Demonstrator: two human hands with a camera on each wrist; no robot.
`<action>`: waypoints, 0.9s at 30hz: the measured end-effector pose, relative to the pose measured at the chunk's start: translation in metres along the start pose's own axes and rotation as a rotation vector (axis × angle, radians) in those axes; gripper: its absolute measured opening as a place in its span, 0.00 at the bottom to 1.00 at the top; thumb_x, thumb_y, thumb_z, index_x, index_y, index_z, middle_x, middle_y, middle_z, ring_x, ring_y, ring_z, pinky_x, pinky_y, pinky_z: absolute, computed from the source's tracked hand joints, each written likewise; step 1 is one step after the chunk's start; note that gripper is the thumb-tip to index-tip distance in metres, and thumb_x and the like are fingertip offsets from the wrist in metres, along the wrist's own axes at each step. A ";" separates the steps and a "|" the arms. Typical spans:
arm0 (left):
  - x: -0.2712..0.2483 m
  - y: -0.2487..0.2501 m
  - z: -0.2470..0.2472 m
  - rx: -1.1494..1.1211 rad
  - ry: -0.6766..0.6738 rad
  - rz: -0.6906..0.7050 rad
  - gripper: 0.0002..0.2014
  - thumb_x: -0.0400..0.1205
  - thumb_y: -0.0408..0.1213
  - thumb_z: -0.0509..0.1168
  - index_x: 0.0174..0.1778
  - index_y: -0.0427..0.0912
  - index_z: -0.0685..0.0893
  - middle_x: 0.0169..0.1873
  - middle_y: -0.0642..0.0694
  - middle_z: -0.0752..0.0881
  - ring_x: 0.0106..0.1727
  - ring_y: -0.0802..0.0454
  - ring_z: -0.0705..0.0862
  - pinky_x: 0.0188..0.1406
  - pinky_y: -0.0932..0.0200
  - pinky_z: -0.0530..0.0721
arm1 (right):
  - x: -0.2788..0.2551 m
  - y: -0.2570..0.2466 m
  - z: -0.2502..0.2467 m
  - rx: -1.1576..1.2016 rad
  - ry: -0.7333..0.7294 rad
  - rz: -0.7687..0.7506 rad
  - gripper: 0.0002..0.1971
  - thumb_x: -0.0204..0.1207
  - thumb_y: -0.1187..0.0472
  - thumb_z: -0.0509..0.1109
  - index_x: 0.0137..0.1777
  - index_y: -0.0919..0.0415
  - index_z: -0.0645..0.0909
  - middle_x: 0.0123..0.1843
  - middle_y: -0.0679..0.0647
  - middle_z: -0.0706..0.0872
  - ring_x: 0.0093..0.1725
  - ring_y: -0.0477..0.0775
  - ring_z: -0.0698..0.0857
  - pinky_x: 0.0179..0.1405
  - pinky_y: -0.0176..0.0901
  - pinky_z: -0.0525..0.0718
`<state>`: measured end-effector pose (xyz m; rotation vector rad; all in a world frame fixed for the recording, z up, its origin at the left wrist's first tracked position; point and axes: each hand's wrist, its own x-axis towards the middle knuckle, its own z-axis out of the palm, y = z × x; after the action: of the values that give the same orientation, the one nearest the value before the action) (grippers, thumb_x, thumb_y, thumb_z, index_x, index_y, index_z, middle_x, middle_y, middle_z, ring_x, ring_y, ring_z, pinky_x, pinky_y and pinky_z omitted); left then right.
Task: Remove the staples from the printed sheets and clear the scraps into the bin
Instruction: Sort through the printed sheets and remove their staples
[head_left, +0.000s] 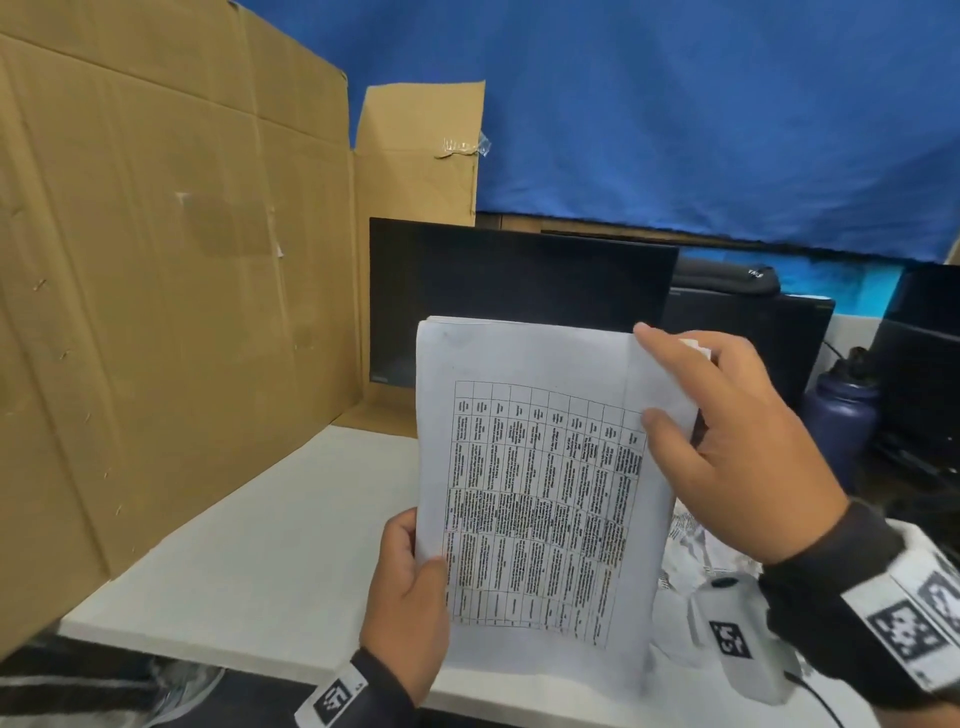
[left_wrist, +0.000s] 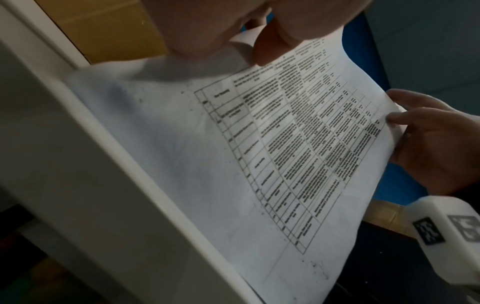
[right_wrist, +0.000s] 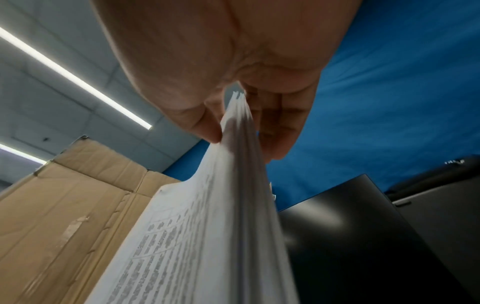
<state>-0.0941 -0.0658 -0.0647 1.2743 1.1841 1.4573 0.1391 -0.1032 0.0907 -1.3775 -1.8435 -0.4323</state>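
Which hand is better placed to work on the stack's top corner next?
Probably right: the right hand already pinches the printed sheets at that top corner, while the left hand grips the bottom edge.

The head view looks forward and down from above at the printed sheets (head_left: 540, 488), held upright over the white table (head_left: 270, 545). The left wrist view sits close beneath the left hand (left_wrist: 221, 30), facing across the page. The right wrist view looks up along the sheets' edge toward the ceiling. All 3 share the sheets and the cardboard (head_left: 171, 270).
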 end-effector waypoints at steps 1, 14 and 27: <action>-0.001 0.000 0.001 -0.005 -0.016 -0.024 0.23 0.82 0.17 0.55 0.59 0.50 0.78 0.53 0.49 0.90 0.55 0.51 0.88 0.53 0.52 0.85 | 0.001 0.001 -0.001 -0.013 -0.001 -0.007 0.30 0.78 0.55 0.68 0.80 0.42 0.66 0.68 0.46 0.70 0.52 0.44 0.77 0.46 0.39 0.84; -0.006 -0.019 -0.003 0.064 -0.107 -0.168 0.25 0.81 0.17 0.55 0.61 0.50 0.83 0.51 0.48 0.93 0.54 0.51 0.90 0.54 0.51 0.87 | -0.013 0.006 0.022 0.616 0.225 0.228 0.30 0.82 0.72 0.62 0.78 0.48 0.59 0.62 0.54 0.83 0.58 0.47 0.87 0.55 0.44 0.86; -0.006 -0.027 -0.009 0.237 -0.156 -0.162 0.23 0.80 0.22 0.57 0.53 0.54 0.89 0.46 0.58 0.94 0.51 0.57 0.91 0.54 0.54 0.88 | -0.116 0.009 0.107 0.720 -0.115 0.689 0.19 0.81 0.72 0.63 0.58 0.44 0.75 0.55 0.39 0.88 0.50 0.31 0.85 0.42 0.25 0.79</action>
<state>-0.1021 -0.0671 -0.0926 1.3876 1.3498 1.1051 0.1188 -0.1042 -0.0662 -1.3990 -1.2736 0.6154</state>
